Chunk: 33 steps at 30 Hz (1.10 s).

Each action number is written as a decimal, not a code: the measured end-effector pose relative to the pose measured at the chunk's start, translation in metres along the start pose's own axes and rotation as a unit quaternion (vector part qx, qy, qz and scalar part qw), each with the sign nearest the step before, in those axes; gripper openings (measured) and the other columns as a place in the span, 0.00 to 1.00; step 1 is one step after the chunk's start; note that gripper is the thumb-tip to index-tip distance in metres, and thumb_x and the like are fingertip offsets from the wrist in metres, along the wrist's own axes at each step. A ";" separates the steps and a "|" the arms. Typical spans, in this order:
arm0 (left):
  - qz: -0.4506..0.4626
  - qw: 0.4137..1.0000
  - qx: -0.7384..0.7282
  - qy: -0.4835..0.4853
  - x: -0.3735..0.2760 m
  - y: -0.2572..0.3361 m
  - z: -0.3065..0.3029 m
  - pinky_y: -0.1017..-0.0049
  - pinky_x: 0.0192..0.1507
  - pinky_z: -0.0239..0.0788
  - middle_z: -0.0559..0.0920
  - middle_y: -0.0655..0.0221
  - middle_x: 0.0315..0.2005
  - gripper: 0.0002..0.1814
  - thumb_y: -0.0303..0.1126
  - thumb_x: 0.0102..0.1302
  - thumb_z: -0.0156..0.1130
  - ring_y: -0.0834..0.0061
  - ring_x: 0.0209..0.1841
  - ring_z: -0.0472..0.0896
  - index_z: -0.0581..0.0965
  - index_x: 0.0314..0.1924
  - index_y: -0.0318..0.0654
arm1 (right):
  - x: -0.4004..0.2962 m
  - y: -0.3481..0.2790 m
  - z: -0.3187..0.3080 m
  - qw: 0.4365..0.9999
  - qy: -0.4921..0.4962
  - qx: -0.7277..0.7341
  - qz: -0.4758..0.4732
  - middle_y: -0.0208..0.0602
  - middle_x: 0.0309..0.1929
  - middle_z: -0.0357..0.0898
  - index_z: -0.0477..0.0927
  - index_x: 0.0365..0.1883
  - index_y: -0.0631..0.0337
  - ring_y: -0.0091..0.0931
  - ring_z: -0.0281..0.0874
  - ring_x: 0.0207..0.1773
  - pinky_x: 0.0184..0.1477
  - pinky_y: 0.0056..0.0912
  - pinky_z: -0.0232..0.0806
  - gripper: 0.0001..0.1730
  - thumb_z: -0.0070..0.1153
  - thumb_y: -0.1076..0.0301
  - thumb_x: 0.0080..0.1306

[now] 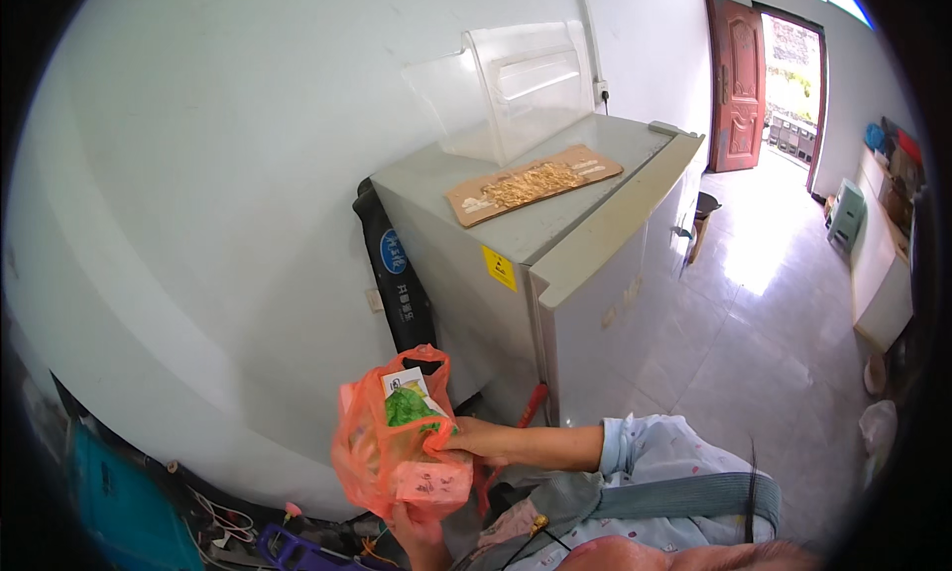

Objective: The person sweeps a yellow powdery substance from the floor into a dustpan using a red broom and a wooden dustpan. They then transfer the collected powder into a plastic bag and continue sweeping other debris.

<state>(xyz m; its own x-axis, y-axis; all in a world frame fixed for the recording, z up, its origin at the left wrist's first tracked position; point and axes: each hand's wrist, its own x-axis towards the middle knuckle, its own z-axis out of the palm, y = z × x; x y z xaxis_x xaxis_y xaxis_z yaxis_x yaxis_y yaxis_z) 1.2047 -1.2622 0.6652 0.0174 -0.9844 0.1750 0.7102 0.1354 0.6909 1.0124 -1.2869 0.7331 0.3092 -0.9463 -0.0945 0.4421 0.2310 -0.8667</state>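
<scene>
A thin red plastic bag [364,452] hangs between my two hands, filled with packages. A small box with a green leafy picture [409,400] shows at its open top, and a box with writing [431,485] shows through its lower side. My right hand [472,439] grips the bag's edge at the upper right. Below, my left hand [416,530] holds the bag's underside near the lower box; its fingers are partly hidden. Ahead stands a grey refrigerator [461,236], with a piece of cardboard [532,184] bearing yellowish bits and a clear plastic drawer [535,80] on top.
A black long bag [394,281] leans between wall and refrigerator. A red handle [532,406] stands by the refrigerator's corner. At lower left are a teal container [123,497], white cables [223,515] and a purple plastic item [312,552]. A red door [736,88] stands ajar far right.
</scene>
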 end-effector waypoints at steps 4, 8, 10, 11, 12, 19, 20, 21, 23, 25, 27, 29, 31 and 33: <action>0.011 1.000 0.015 -0.018 -0.003 -0.004 -0.006 0.64 0.54 0.66 0.69 0.57 0.55 0.24 0.29 0.63 0.46 0.62 0.55 0.71 0.61 0.60 0.34 | 0.000 -0.008 0.005 0.997 -0.038 0.065 0.020 0.29 0.45 0.75 0.70 0.52 0.59 0.18 0.72 0.45 0.44 0.21 0.66 0.22 0.56 0.63 0.61; 0.003 0.999 0.018 -0.027 -0.007 0.003 0.004 0.65 0.51 0.69 0.71 0.54 0.53 0.24 0.31 0.64 0.46 0.61 0.53 0.73 0.60 0.60 0.35 | -0.016 -0.056 0.029 0.994 -0.034 -0.103 0.002 0.26 0.39 0.76 0.74 0.48 0.61 0.14 0.70 0.40 0.39 0.19 0.65 0.15 0.53 0.67 0.62; 0.004 0.999 0.013 -0.040 -0.007 0.008 0.008 0.66 0.49 0.70 0.72 0.54 0.52 0.24 0.32 0.64 0.47 0.61 0.51 0.75 0.60 0.60 0.35 | -0.023 -0.075 0.035 0.981 -0.058 -0.171 -0.072 0.24 0.37 0.76 0.75 0.47 0.60 0.13 0.68 0.39 0.38 0.19 0.64 0.14 0.52 0.67 0.63; 0.000 0.999 0.003 -0.054 -0.006 0.010 0.011 0.66 0.48 0.71 0.72 0.54 0.51 0.24 0.32 0.64 0.47 0.61 0.50 0.75 0.60 0.60 0.35 | -0.029 -0.087 0.039 0.971 -0.067 -0.204 -0.108 0.24 0.36 0.76 0.76 0.46 0.60 0.13 0.67 0.38 0.37 0.19 0.64 0.13 0.52 0.67 0.64; 0.001 0.998 -0.005 -0.069 -0.004 0.016 0.013 0.67 0.47 0.72 0.73 0.54 0.51 0.24 0.33 0.65 0.47 0.61 0.49 0.76 0.60 0.60 0.35 | -0.044 -0.116 0.055 0.967 -0.063 -0.202 -0.143 0.24 0.37 0.75 0.76 0.46 0.60 0.13 0.66 0.38 0.37 0.21 0.64 0.13 0.50 0.67 0.65; -0.074 0.988 -0.051 -0.127 -0.002 0.036 0.044 0.74 0.35 0.75 0.78 0.54 0.43 0.25 0.42 0.64 0.53 0.64 0.38 0.81 0.65 0.57 0.36 | -0.075 -0.311 0.074 0.877 0.152 -0.315 -0.331 0.31 0.37 0.76 0.73 0.44 0.61 0.24 0.75 0.41 0.43 0.31 0.69 0.14 0.48 0.67 0.61; -0.096 0.983 -0.061 -0.142 -0.001 0.035 0.033 0.73 0.37 0.74 0.78 0.55 0.45 0.29 0.46 0.62 0.56 0.64 0.40 0.80 0.65 0.58 0.37 | -0.064 -0.344 0.066 0.856 0.159 -0.269 -0.413 0.35 0.39 0.77 0.73 0.43 0.65 0.25 0.75 0.41 0.43 0.30 0.69 0.14 0.50 0.69 0.60; -0.112 0.981 -0.063 -0.148 -0.001 0.035 0.020 0.72 0.38 0.73 0.77 0.55 0.46 0.32 0.50 0.60 0.58 0.64 0.42 0.79 0.65 0.58 0.39 | -0.055 -0.376 0.062 0.821 0.160 -0.282 -0.469 0.39 0.40 0.77 0.73 0.43 0.68 0.26 0.76 0.41 0.42 0.30 0.70 0.15 0.51 0.69 0.60; -0.113 0.983 -0.038 -0.141 -0.004 0.025 0.006 0.72 0.37 0.74 0.76 0.54 0.48 0.36 0.55 0.61 0.54 0.61 0.41 0.79 0.60 0.62 0.42 | -0.046 -0.439 0.049 0.782 0.221 -0.287 -0.507 0.40 0.39 0.76 0.72 0.44 0.70 0.29 0.76 0.40 0.40 0.33 0.71 0.17 0.51 0.68 0.59; -0.129 0.981 -0.054 -0.133 -0.003 0.011 0.004 0.73 0.36 0.74 0.77 0.55 0.47 0.33 0.53 0.62 0.54 0.62 0.40 0.80 0.62 0.61 0.43 | -0.039 -0.508 0.018 0.761 0.248 -0.303 -0.518 0.42 0.43 0.76 0.72 0.46 0.66 0.31 0.77 0.38 0.35 0.34 0.71 0.15 0.48 0.71 0.61; -0.133 0.984 -0.027 -0.117 -0.005 0.002 -0.015 0.68 0.42 0.72 0.74 0.57 0.49 0.29 0.43 0.65 0.51 0.64 0.44 0.78 0.59 0.62 0.40 | -0.030 -0.551 -0.016 0.746 0.274 -0.281 -0.538 0.42 0.41 0.75 0.72 0.46 0.68 0.31 0.76 0.37 0.30 0.33 0.70 0.17 0.49 0.67 0.61; -0.122 0.990 -0.010 -0.075 -0.012 0.009 -0.019 0.67 0.43 0.72 0.74 0.59 0.49 0.26 0.39 0.66 0.50 0.66 0.43 0.77 0.59 0.61 0.38 | -0.025 -0.561 -0.045 0.744 0.360 -0.318 -0.464 0.41 0.38 0.75 0.72 0.44 0.71 0.30 0.76 0.36 0.33 0.34 0.71 0.20 0.52 0.63 0.59; -0.112 0.993 -0.021 -0.019 -0.019 0.012 -0.008 0.70 0.38 0.72 0.77 0.59 0.44 0.25 0.39 0.66 0.51 0.68 0.38 0.79 0.61 0.60 0.37 | -0.029 -0.559 -0.071 0.712 0.451 -0.351 -0.409 0.42 0.35 0.75 0.72 0.41 0.73 0.29 0.76 0.34 0.31 0.34 0.70 0.23 0.54 0.59 0.57; -0.171 0.985 -0.035 -0.004 -0.015 0.009 -0.028 0.70 0.37 0.73 0.76 0.56 0.47 0.27 0.46 0.64 0.52 0.64 0.40 0.79 0.63 0.59 0.42 | -0.036 -0.542 -0.090 0.654 0.521 -0.419 -0.355 0.43 0.31 0.74 0.72 0.37 0.74 0.28 0.75 0.30 0.26 0.32 0.68 0.25 0.55 0.55 0.57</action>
<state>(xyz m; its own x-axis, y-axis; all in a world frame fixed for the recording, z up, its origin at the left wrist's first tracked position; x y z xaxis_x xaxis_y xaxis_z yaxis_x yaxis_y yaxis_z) 1.2305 -1.2496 0.6488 -0.2360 -0.9702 -0.0547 0.7198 -0.2123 0.6609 0.6857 -1.3982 1.1622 -0.6572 -0.4897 0.5729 -0.5878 -0.1427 -0.7963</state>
